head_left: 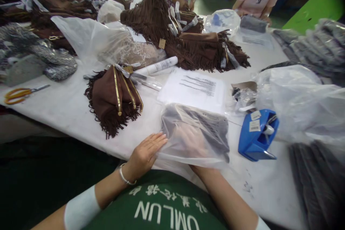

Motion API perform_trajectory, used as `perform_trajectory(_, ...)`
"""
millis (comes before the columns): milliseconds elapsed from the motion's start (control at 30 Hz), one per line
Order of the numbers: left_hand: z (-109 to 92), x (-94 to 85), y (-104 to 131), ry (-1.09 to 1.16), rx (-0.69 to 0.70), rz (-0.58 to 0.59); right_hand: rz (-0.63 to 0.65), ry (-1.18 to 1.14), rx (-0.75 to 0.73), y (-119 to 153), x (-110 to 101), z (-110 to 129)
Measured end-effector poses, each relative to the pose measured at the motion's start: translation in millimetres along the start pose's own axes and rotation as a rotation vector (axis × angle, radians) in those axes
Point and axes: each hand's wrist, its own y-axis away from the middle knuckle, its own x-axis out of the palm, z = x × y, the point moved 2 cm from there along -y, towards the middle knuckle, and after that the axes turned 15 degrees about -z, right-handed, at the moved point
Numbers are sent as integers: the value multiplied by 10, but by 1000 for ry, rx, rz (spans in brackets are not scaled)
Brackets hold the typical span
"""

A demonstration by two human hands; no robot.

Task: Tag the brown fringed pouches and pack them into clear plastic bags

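A frosted plastic bag (172, 151) lies near the table's front edge with a folded dark grey item (215, 125) inside it. My right hand (190, 138) reaches into the bag's near opening and shows blurred through the plastic, resting by the grey item with its fingers extended. Beside the bag's left edge, my left hand (148, 151) lies with fingers stretched out, its fingertips touching the plastic. Just beyond the bag is a stack of printed white sheets (194, 88). A blue tape dispenser (253, 136) stands to the right.
A brown fringed bag with gold zips (113, 97) and orange scissors (21, 94) lie left. More brown fringed bags (199, 48) fill the back. Clear plastic (304, 104) and grey folded items (315, 176) are right. Several people stand across the table (88, 122).
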Motion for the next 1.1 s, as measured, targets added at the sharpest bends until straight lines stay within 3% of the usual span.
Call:
perform_trajectory(167,112,28,410,-142,4,93,52,21,-36,162,366,-135)
perform_trajectory(267,146,51,495,-178,48,138,22,28,-19,77,570,-224)
perform_trajectory(333,148,50,489,-210,68,169,-4,25,-28,59,561,-206)
perform_trajectory(433,132,28,455,-252,93,225,1,-16,-104,267,281,-127)
perform_trajectory(533,121,11,414,-241,120,344,124,-111,-198,709,-145,-153)
perform_trajectory(600,123,17,367,-212,129,444,158,-101,-112,997,-385,-250)
perform_trajectory(700,153,37,258,-217,101,501,98,-41,61,1281,-588,-325)
perform_trajectory(767,202,40,194,-260,82,486,77,-53,133,1361,-646,-270)
perform_trajectory(867,331,0,173,-334,72,445,70,-246,157,1388,-730,-120)
perform_trajectory(933,414,-56,192,-351,75,381,-14,-343,154,1391,-812,-66)
perform_trajectory(1033,395,-137,154,-294,51,213,-217,-178,273,1396,-894,-119)
perform_trajectory(1100,237,-161,25,-229,-32,80,-280,-52,400,1382,-875,-191)
